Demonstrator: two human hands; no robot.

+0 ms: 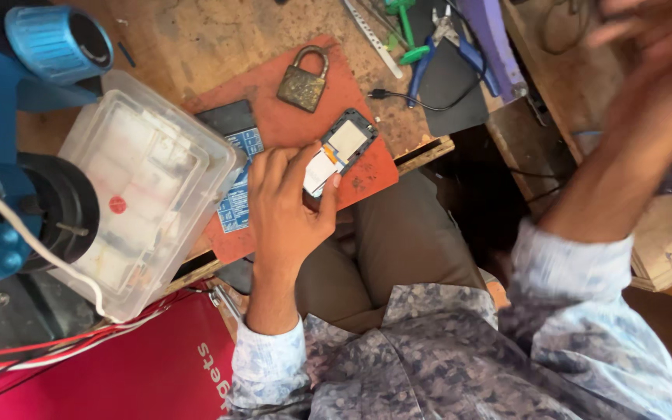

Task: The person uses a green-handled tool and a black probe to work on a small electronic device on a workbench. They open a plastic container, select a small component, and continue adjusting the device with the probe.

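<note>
Head view shows the left hand (285,206) gripping a small opened black phone with exposed white and orange insides (340,152) over the red-orange mat (367,175) on the wooden bench (196,39), beside a brass padlock (303,79). Raised at upper right, the right hand (647,47) is blurred, fingers spread and holding nothing.

1. The mat (274,85) is rust-orange.
2. The padlock (303,80) is tarnished brass.
3. The opened phone (341,151) has a black frame with white and orange inside.
4. The microscope (9,140) is blue and black.
5. The shirt sleeves (577,272) carry a pale blue-grey floral print.
6. The box (138,187) is clear plastic with a red dot.
</note>
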